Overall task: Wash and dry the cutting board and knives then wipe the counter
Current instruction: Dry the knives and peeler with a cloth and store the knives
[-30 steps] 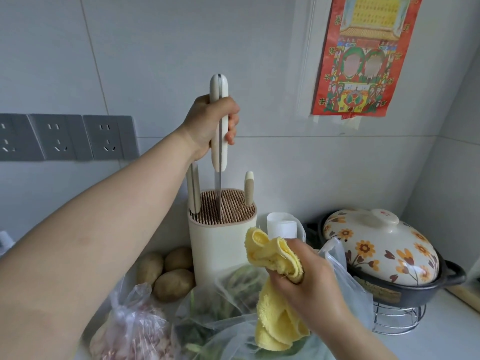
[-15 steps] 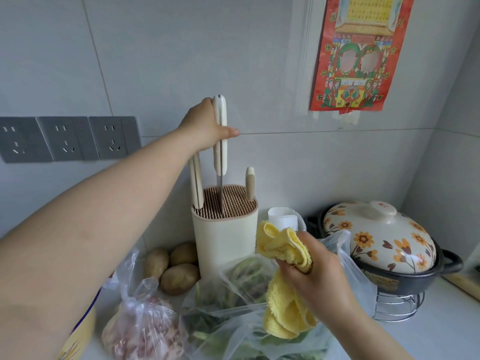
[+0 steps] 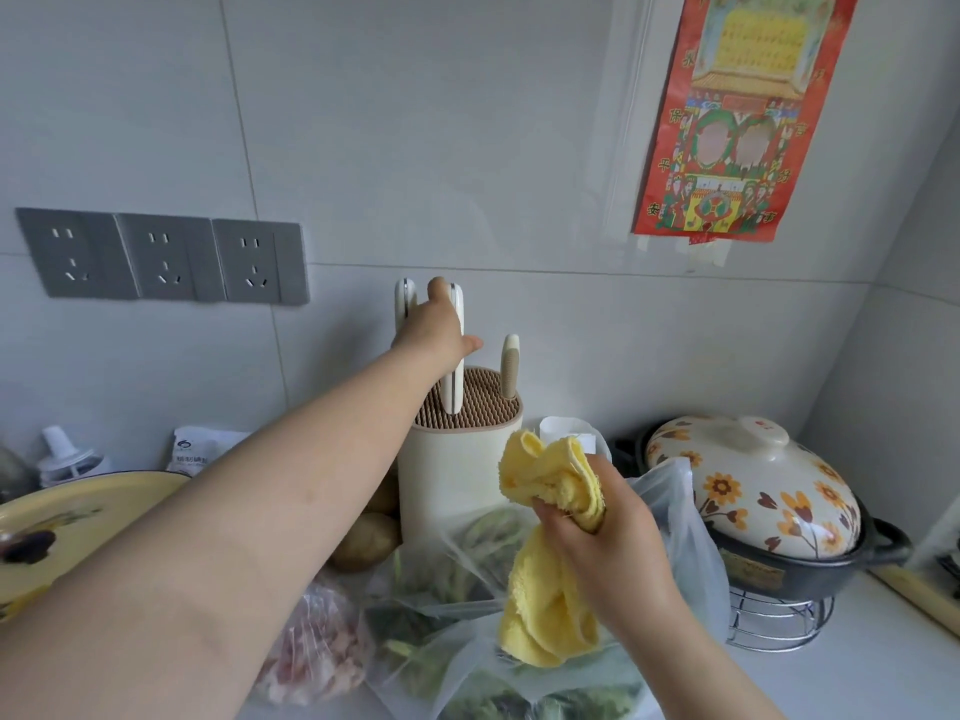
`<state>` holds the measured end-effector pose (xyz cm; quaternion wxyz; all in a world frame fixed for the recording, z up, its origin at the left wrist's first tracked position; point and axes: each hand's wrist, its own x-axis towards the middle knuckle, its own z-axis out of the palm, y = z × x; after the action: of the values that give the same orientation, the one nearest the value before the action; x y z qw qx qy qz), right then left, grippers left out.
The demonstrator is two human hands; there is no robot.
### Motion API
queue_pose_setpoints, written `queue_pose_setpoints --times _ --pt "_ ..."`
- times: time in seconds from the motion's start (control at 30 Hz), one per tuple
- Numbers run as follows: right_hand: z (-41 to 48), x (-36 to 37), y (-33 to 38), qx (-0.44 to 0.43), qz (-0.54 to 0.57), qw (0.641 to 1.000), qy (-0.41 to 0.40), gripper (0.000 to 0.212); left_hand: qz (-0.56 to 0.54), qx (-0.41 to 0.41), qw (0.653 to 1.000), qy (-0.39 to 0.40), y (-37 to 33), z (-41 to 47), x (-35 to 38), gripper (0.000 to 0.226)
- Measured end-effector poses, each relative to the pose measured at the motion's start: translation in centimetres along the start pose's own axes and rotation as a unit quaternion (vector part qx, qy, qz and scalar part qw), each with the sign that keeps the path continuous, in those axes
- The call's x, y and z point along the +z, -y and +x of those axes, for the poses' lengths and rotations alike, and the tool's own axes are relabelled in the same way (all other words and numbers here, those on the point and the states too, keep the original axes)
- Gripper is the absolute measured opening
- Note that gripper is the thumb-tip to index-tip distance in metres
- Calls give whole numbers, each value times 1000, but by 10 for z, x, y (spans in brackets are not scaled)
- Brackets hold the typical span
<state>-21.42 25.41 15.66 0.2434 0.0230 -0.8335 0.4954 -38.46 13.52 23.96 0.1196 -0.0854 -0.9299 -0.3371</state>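
A cream knife block (image 3: pixel 457 462) stands against the tiled wall. My left hand (image 3: pixel 435 332) holds the white handle of a knife (image 3: pixel 457 379), thumb across its front; the blade is sunk fully into the block's slotted top. Two more handles stick out of the block, a white knife handle (image 3: pixel 401 306) behind my hand and a beige knife handle (image 3: pixel 510 368) on the right. My right hand (image 3: pixel 615 556) grips a bunched yellow cloth (image 3: pixel 545 610) in front of the block. No cutting board is in view.
Clear plastic bags of greens (image 3: pixel 467 569) and of meat (image 3: pixel 317 662) lie in front of the block, with potatoes (image 3: pixel 363 543) beside it. A flowered clay pot (image 3: pixel 753 491) on a wire stand fills the right corner. A yellow tray (image 3: pixel 78 517) is at the left.
My left hand has lowered the knife from well above the block until its blade is fully inside. My right hand with the cloth has stayed roughly in place.
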Motion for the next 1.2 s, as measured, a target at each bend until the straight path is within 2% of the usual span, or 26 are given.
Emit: queue_pose_setpoints --times 0.07,0.13,0.27,0.33,0.43,0.53,0.6,0.67,0.8,0.87,0.97,1.1,1.2 --pt "-6 0 6 0 5 1000 4 12 -11 -1 1000 14 1 -6 -4 83" --pt "-12 -3 11 0 3 1000 7 19 -22 7 1000 6 3 -18 -8 84" --pt "-34 -15 27 0 -17 1000 2 29 7 48 999 10 9 -50 -20 60" --pt "-48 -25 39 12 -22 1000 -11 29 -12 65 998 22 5 -67 -33 49" --pt "-73 -45 53 32 -31 998 -50 25 -91 109 989 43 -13 -97 -46 27" --pt "-111 -69 53 88 -61 990 -96 34 -211 171 959 80 -32 -131 -41 6" --pt "-146 -89 43 148 -83 978 -125 35 -259 211 933 130 -43 -160 -30 20" --pt "-186 -112 29 202 -105 961 -158 36 -283 242 909 186 -53 -196 -18 24" --pt "-262 -163 16 265 -102 929 -237 40 -335 236 865 290 -73 -272 16 9" --pt "-299 -189 10 282 -118 911 -276 42 -338 223 851 336 -88 -308 41 10" --pt "-358 -231 0 319 -124 884 -318 37 -311 224 837 391 -116 -367 87 23" --pt "-435 -287 2 346 -140 858 -353 35 -257 246 821 447 -157 -448 145 29" --pt "-493 -324 1 387 -165 817 -395 30 -197 283 798 494 -190 -510 183 27"
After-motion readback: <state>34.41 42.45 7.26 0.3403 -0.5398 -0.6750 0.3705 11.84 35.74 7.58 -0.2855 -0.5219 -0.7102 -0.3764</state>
